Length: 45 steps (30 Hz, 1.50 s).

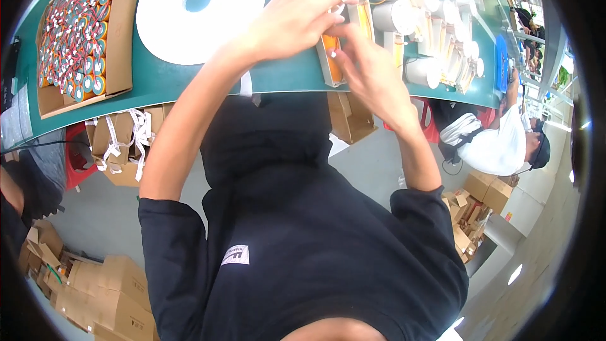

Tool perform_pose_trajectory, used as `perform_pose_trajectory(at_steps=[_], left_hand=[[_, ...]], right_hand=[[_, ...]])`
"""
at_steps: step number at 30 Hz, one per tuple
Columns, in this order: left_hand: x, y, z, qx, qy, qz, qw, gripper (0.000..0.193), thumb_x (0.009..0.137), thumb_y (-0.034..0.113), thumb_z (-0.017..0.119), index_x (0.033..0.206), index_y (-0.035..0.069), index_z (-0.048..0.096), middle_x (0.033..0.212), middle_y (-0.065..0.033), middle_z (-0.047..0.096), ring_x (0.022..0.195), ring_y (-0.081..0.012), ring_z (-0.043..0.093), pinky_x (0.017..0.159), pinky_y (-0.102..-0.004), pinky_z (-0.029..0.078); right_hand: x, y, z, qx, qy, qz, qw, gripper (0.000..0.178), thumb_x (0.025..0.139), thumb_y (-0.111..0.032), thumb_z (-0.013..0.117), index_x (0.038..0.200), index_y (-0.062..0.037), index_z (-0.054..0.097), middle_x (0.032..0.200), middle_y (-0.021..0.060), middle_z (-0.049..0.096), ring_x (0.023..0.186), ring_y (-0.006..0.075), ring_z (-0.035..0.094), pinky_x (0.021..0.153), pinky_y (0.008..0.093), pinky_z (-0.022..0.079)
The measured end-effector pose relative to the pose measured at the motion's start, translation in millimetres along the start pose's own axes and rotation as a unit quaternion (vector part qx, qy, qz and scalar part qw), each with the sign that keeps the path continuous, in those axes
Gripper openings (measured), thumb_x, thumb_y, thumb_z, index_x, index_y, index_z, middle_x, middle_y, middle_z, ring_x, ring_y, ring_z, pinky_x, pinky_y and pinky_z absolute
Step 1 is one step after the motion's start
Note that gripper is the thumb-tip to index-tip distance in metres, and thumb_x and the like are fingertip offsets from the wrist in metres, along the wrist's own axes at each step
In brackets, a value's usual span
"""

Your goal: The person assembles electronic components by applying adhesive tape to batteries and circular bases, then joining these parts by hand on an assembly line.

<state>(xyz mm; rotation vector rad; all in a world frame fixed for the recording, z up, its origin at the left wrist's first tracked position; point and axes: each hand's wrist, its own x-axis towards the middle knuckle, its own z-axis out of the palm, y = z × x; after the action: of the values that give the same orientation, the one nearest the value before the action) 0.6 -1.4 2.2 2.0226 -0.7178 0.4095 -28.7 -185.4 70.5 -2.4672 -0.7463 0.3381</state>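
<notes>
Over the green table (278, 76), both my hands are at a narrow white plastic housing (328, 71) with an orange cylindrical cell inside. My left hand (303, 12) reaches across its far end, fingers bent and closed around it. My right hand (375, 72) comes in from the right, its thumb and forefinger closed on the housing beside the orange cell. The fingers cover much of the housing, and the exact contact is hidden. Just right of my hands stand several similar white housings with round heads (398, 19), some showing orange inside.
A large white reel (164, 31) lies left of my hands. Further left, a cardboard box (120, 44) holds several orange cells with red wires. Below the table edge are an open carton with white strips (117, 136) and another carton (353, 120). A person in white (499, 145) sits at the right.
</notes>
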Motion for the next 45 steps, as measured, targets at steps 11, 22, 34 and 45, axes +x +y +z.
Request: perform_pose_trajectory(at_steps=[11, 22, 34, 45], left_hand=[[0, 4, 4, 0.011, -0.006, -0.008, 1.000, 0.031, 0.094, 0.011, 0.055, 0.125, 0.012, 0.062, 0.131, -0.0092, 0.050, 0.126, -0.0295, 0.041, 0.108, -0.0390, 0.035], [3, 1, -1, -0.031, -0.047, -0.028, 0.998, 0.034, 0.104, 0.027, 0.041, 0.128, 0.013, 0.061, 0.136, -0.0103, 0.045, 0.129, -0.0277, 0.039, 0.111, -0.0382, 0.030], [3, -2, -6, -0.020, -0.043, -0.011, 0.999, 0.033, 0.102, 0.017, 0.044, 0.131, 0.009, 0.058, 0.135, -0.0132, 0.045, 0.129, -0.0280, 0.040, 0.108, -0.0365, 0.034], [-3, 41, -18, -0.179, 0.126, -0.032, 0.975, 0.063, 0.088, 0.012, 0.060, 0.145, 0.001, 0.035, 0.148, -0.0154, 0.036, 0.137, -0.0294, 0.038, 0.115, -0.0418, 0.028]], right_hand=[[-7, -9, 4, 0.014, 0.028, 0.036, 0.999, 0.019, 0.093, -0.005, 0.056, 0.111, -0.0042, 0.052, 0.086, 0.0179, 0.066, 0.079, 0.0392, 0.064, 0.069, 0.0452, 0.049], [9, 14, 1, 0.120, -0.020, 0.057, 0.991, 0.018, 0.094, -0.011, 0.058, 0.111, -0.0070, 0.057, 0.068, 0.0134, 0.058, 0.059, 0.0247, 0.057, 0.058, 0.0363, 0.043], [13, 16, -21, 0.025, -0.090, -0.004, 0.996, 0.030, 0.097, -0.032, 0.056, 0.120, -0.0124, 0.056, 0.094, 0.0173, 0.066, 0.086, 0.0335, 0.066, 0.079, 0.0433, 0.050], [-40, 6, 38, 0.149, 0.089, -0.018, 0.985, 0.078, 0.081, -0.017, 0.076, 0.140, -0.0029, 0.026, 0.107, 0.0191, 0.060, 0.072, 0.0319, 0.063, 0.066, 0.0415, 0.052]])
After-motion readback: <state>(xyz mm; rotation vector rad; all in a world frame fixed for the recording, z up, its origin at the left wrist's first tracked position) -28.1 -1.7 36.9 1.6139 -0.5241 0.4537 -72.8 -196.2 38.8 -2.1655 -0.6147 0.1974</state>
